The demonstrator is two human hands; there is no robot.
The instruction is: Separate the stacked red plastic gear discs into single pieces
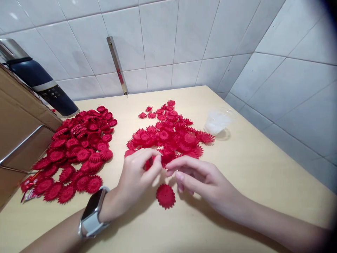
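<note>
My left hand [137, 174] and my right hand [195, 177] meet fingertip to fingertip over the near edge of the middle pile of red petal discs [171, 135]. Between the fingers of both hands sits a red petal piece [163, 159], pinched by my left thumb and forefinger and touched by my right fingertips. One single red disc [165, 195] lies flat on the table just below the hands. A second, larger pile of red discs [77, 149] is spread to the left. A grey watch [93, 212] is on my left wrist.
A clear plastic cup [217, 121] lies at the right of the middle pile. A cardboard box [18, 123] and a dark blue bottle [39, 82] stand at the left. The pale wooden table [250, 168] meets tiled walls behind and to the right.
</note>
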